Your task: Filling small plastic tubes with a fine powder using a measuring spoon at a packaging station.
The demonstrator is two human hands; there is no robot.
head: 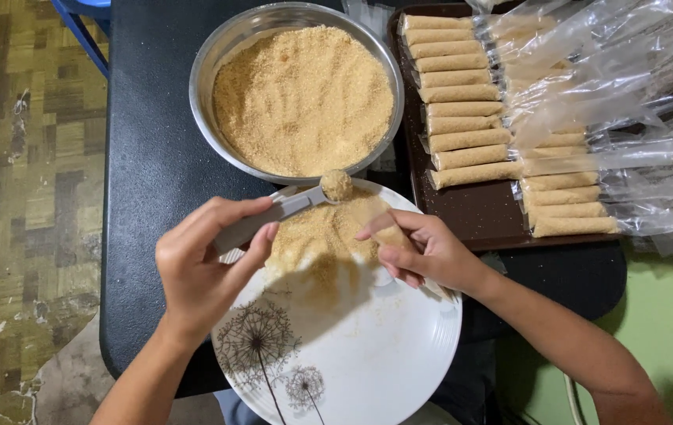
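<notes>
The left hand (pixel 203 267) pinches a spoon (pixel 289 206) heaped with brown crumbs, level over the white plate (pixel 384 354) so spills land there. The right hand (pixel 423 252) pinches a thin plastic sleeve (pixel 388 234), mouth toward the spoon.

A dark tabletop (pixel 147 157) carries a steel bowl (pixel 210 63) beyond the left hand (pixel 203 271), a white plate (pixel 384 354) beneath both hands, and a brown tray (pixel 478 212) beyond the right hand (pixel 423 252).

A heaped measuring spoon (pixel 305 201) is held by the left hand (pixel 207 264) over a white plate (pixel 384 354); a partly filled plastic sleeve (pixel 388 234) is pinched by the right hand (pixel 431 252). A steel bowl (pixel 218 47) of brown crumbs (pixel 303 98) and a tray (pixel 478 212) of filled sleeves (pixel 462 94) are set behind on the dark worktop (pixel 147 157).
</notes>
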